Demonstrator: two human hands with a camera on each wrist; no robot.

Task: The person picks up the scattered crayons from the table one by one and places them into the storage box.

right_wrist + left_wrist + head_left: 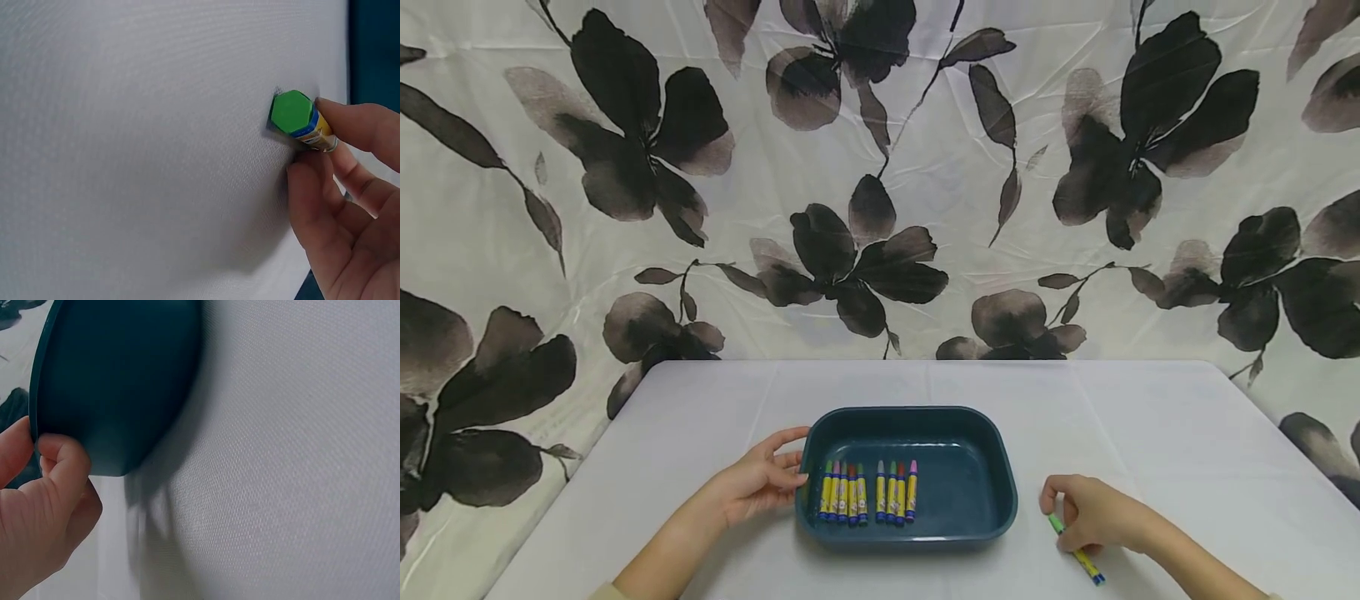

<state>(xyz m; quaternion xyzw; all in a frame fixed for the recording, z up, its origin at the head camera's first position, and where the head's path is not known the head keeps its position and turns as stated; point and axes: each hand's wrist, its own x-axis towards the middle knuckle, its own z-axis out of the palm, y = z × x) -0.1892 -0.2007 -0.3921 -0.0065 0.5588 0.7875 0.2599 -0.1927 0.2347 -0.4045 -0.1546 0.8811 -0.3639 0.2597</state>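
Observation:
A dark teal tray (966, 521) stands on the white table, and my left hand (756, 483) grips its left wall. Seen from the left wrist, the thumb and fingers (65, 456) pinch the tray's rim. Two groups of crayons lie side by side inside: several crayons (842, 496) at the left and several more crayons (896, 496) near the middle, all in yellow wrappers with blue bands. To the right of the tray, my right hand (1097, 517) pinches a green crayon (292, 112) between thumb and fingers, close over the tabletop. Its body slants toward the table's front.
The white cloth-covered table (715, 408) reaches back to a hanging floral curtain (970, 200). The right part of the tray's floor (958, 475) is bare.

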